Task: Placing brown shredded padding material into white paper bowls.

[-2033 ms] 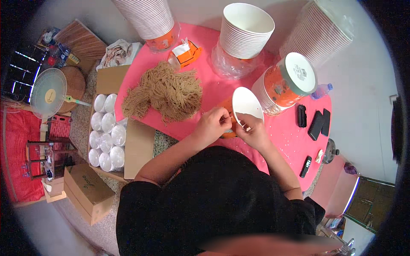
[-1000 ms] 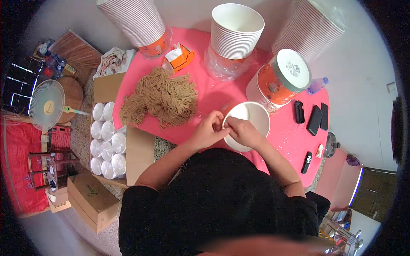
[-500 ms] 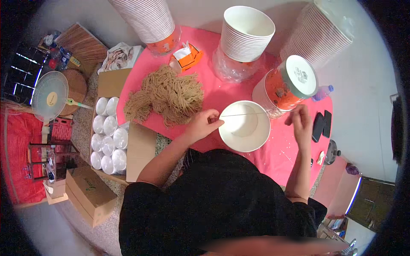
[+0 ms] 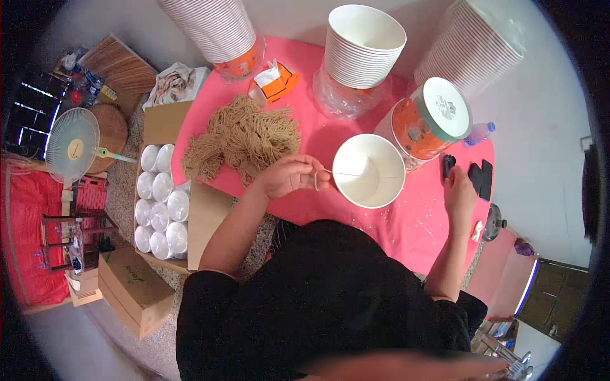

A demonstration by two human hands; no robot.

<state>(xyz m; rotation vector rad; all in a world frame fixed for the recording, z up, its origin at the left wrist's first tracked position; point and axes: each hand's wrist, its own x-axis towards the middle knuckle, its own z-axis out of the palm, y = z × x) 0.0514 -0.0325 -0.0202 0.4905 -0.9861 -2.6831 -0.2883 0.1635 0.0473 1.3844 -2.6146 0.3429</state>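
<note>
An empty white paper bucket [image 4: 368,170] stands in front of me, its open mouth facing up. At its left rim my left hand [image 4: 292,178] is closed, pinching a thin cord [image 4: 321,180] between thumb and fingertips. A fine strand runs from there across the bucket's mouth; its far end is hard to make out. To the right of the bucket, the curled fingers of my right hand [image 4: 460,187] are on a small black object [image 4: 449,165] whose kind does not show. Left of the bucket lies a heap of tan cords [image 4: 244,136].
Nested white buckets [image 4: 365,47] stand behind, flanked by two more tall stacks. An orange-printed bucket [image 4: 416,130] sits upside down at right. Two black phone-like slabs [image 4: 481,180] and a bottle [image 4: 480,133] lie beyond my right hand. A carton of clear-wrapped cups [image 4: 160,209] is at left.
My left hand has moved up and slightly left, the bucket slightly up and right. My right hand has moved right and down off the strand's line, and the black object now shows at its fingertips.
</note>
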